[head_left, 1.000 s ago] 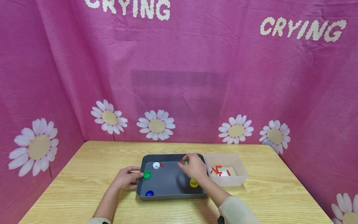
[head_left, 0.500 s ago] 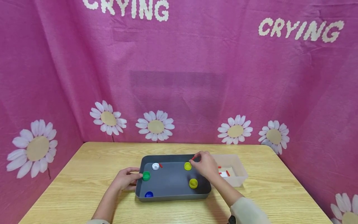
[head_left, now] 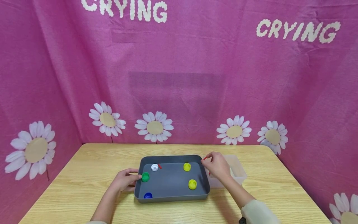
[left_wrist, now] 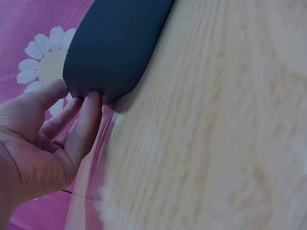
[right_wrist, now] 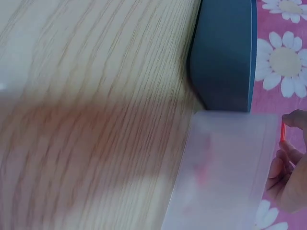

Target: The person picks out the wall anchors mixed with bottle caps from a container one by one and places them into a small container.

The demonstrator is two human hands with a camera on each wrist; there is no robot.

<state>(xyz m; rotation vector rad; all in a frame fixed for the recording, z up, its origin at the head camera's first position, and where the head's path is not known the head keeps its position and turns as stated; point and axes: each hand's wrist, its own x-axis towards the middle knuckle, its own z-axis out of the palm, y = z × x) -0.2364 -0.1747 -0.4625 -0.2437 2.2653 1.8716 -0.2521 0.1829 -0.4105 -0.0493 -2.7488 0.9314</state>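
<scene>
My left hand grips the left side of a dark grey tray, its thumb at the rim. In the left wrist view, other fingers touch the tray's outer wall. Between thumb and finger, my right hand pinches a small red stick, above the border of the tray and a translucent box. Inside the tray lie a white cap with another red stick beside it, a green cap, a blue cap and two yellow caps.
The box stands against the tray's right side; red pieces show blurred through its wall. My right hand hides much of its inside. A wooden table carries everything, with a pink flowered cloth hanging behind.
My right hand has moved right with the red stick, from over the tray past the yellow caps to the box's edge. My left hand keeps its hold on the tray.
</scene>
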